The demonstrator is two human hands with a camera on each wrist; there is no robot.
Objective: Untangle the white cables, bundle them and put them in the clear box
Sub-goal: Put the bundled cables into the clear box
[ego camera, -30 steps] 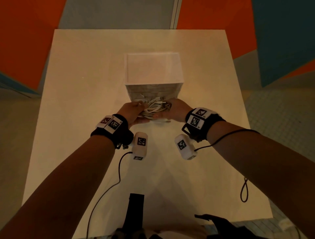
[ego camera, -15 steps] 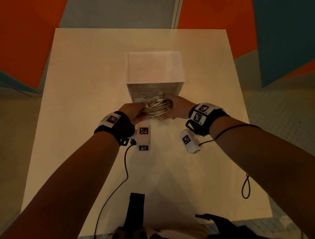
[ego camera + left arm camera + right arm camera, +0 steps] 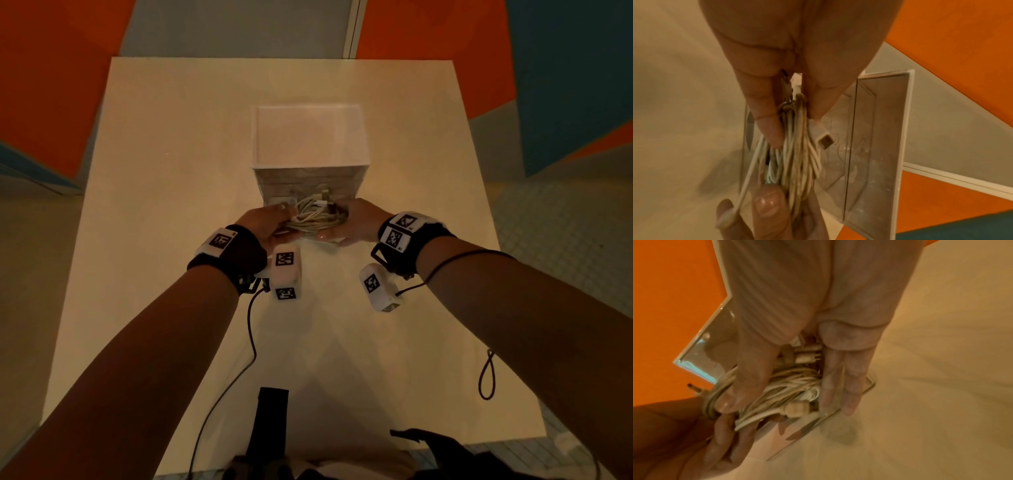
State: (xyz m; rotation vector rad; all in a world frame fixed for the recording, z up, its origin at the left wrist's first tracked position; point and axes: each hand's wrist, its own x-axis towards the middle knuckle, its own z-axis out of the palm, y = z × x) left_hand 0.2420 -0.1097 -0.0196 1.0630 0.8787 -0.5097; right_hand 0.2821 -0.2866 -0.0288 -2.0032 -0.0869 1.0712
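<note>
**Bundle of white cables held at the near wall of the clear box**

We hold the bundle of white cables (image 3: 313, 221) between both hands, just in front of the clear box (image 3: 310, 137) that stands near the middle of the pale desk (image 3: 171, 171). From the head view the coil sits against the lower part of the box's near wall, above the desk surface; we cannot tell whether it touches the wall.

Our left hand (image 3: 265, 224) grips the left end of the coil. In the left wrist view the thumb (image 3: 764, 116) and the fingers (image 3: 818, 91) pinch the gathered loops, and a flat white connector (image 3: 823, 139) sticks out of the strands toward the box. Our right hand (image 3: 356, 221) closes on the right end: in the right wrist view its thumb (image 3: 748, 379) presses across the cords while the other fingers (image 3: 840, 386) reach down the far side, so the loops lie cupped between them. A white plug (image 3: 797, 408) pokes out at the bottom of the coil and a thin metal jack tip (image 3: 694, 388) juts out beside the thumb.

Both wrists carry black bands with white marker blocks (image 3: 286, 272), and a thin black lead (image 3: 239, 373) trails from the left band back across the desk toward us.
</note>
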